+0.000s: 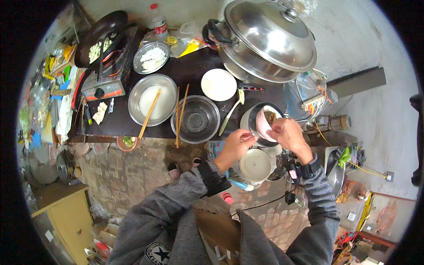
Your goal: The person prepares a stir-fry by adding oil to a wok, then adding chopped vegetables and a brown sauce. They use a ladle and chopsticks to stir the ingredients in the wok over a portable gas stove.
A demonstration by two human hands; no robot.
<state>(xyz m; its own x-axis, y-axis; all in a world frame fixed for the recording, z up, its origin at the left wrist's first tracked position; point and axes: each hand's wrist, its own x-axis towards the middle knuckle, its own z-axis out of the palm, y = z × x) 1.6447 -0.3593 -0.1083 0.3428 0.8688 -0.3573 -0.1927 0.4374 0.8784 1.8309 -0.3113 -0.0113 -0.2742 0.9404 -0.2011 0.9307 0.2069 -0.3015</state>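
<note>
My right hand (291, 135) grips the rim of a pink bowl (262, 125), which is tilted and holds some brownish food (270, 116). The bowl is above a round pot with a dark inside and a pale outer wall (245, 120), at the front right of the dark table. My left hand (238, 145) is close to the pot's near rim with its fingertips drawn together. Whether anything small is between those fingers cannot be made out. A pale round lid (255, 164) lies below the pot, between my forearms.
Left of the pot are a spatula-like utensil (232, 114), a white bowl (218, 84), and metal basins (195, 130) (134, 111) with chopsticks (150, 112). A large lidded steamer (265, 63) stands behind. At far left, a wok (116, 23) with chopped food tilts on a lit stove (102, 89).
</note>
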